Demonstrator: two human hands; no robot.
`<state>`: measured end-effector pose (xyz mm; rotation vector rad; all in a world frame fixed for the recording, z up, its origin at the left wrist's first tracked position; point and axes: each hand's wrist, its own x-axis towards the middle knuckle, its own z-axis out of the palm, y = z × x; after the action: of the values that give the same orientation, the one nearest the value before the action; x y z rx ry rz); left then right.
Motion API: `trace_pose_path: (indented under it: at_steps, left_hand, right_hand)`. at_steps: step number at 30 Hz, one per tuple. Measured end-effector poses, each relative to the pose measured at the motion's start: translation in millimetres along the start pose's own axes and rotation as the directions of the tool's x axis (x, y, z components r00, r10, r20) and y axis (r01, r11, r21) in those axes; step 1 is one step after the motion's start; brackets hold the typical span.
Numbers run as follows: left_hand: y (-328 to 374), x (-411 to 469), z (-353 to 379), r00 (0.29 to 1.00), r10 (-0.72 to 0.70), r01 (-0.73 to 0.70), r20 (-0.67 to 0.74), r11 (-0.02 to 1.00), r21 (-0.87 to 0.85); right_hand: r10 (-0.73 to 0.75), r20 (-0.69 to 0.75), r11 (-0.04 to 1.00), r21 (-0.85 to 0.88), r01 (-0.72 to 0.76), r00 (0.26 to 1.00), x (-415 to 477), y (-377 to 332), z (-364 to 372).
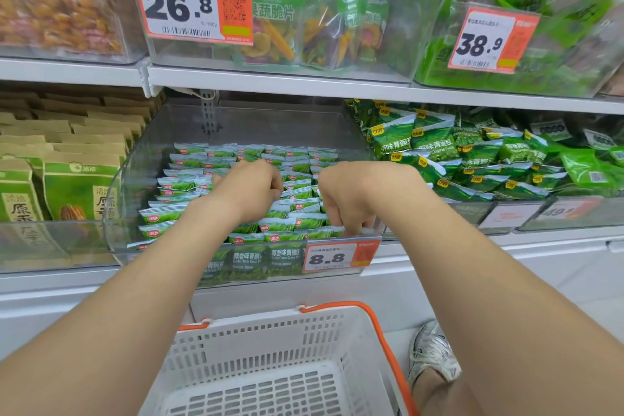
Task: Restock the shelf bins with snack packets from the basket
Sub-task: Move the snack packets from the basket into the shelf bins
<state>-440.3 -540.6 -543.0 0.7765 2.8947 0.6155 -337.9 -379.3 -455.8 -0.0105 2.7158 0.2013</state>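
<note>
**Both hands deep in the pea-snack bin**

The person leans over the clear bin [135, 159] on the middle shelf, with both hands down among the rows of small green packets [297, 179]. The left hand [250, 191] sits mid-bin, fingers curled downward into the packets. The right hand [353, 194] works by the front lip, fingers curled too. I cannot tell whether either one is grasping a packet or only tidying. The white basket [263, 341] waits below the shelf, and no packets show in the part I can see.

The rows stand on edge and look tightly packed, so a careless shove could tip a line over. The right hand is just beside the price tag [339, 257] and could knock it loose or push front packets over the lip.
</note>
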Motion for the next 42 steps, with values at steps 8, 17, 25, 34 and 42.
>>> trace_pose_path:
  at_steps: [8,17,25,34,42]
  left_hand:
    - [-0.3,2.5,-4.6,0.987,0.028,-0.053,0.157,0.987,0.154]
    - [-35.4,-7.1,-28.8,0.988,-0.028,0.048,-0.151,0.99,0.129]
    - [-46.0,-16.1,-10.9,0.958,-0.197,0.105,0.21,0.917,0.384]
    - [-42.8,-3.6,-19.1,0.949,-0.189,0.09,0.253,0.931,0.355]
    - [-56.3,-19.3,-27.7,0.979,-0.201,0.197,0.007,0.965,0.175]
  right_hand:
    - [-0.021,-0.081,1.0,-0.023,0.019,0.996,8.3,-10.3,5.0]
    - [0.034,-0.381,0.993,0.118,0.012,0.924,37.7,-10.2,8.0]
    - [0.085,-0.038,0.966,0.247,-0.073,0.996,99.8,-3.9,51.0]
    - [0.119,-0.017,0.948,0.299,-0.109,0.993,109.0,-8.4,48.2]
    - [-0.04,-0.453,0.984,0.135,0.113,0.891,108.7,-46.3,4.7]
